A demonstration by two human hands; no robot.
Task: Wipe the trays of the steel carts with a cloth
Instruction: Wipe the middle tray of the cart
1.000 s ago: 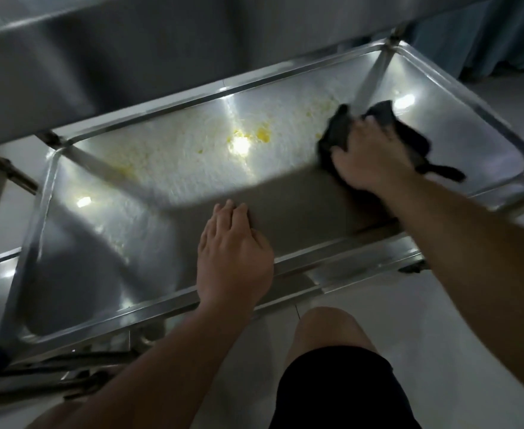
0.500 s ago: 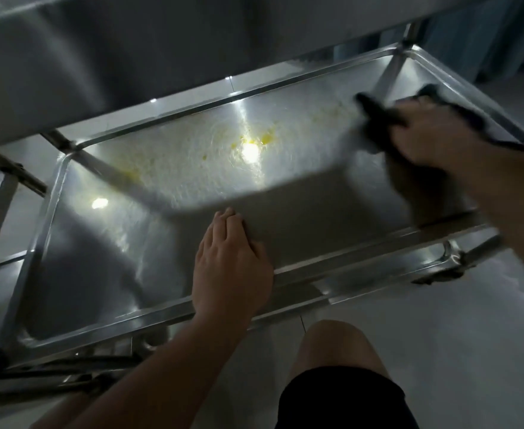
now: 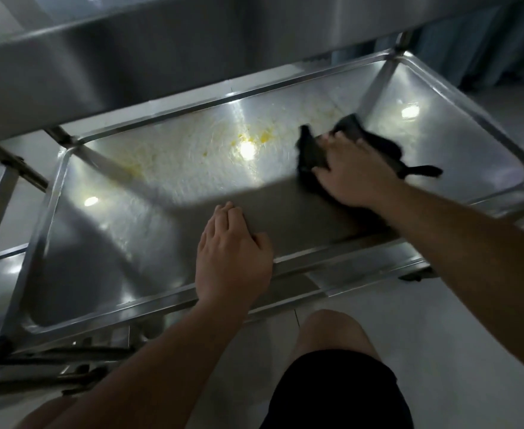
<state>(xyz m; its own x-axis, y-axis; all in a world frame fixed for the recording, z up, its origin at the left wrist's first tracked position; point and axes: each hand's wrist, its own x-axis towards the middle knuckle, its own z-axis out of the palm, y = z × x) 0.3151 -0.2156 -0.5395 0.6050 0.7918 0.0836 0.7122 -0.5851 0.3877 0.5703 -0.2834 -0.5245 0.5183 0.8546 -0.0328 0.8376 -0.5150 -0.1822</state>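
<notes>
The dark cloth (image 3: 352, 144) lies on the floor of the steel tray (image 3: 78, 289), toward its far right. The right hand (image 3: 355, 171) presses down on the cloth with its fingers spread flat. The left hand (image 3: 232, 258) rests with straight fingers on the tray's near rim. Yellow stains (image 3: 254, 139) dot the tray's middle. An upper shelf (image 3: 130, 57) overhangs the far side.
</notes>
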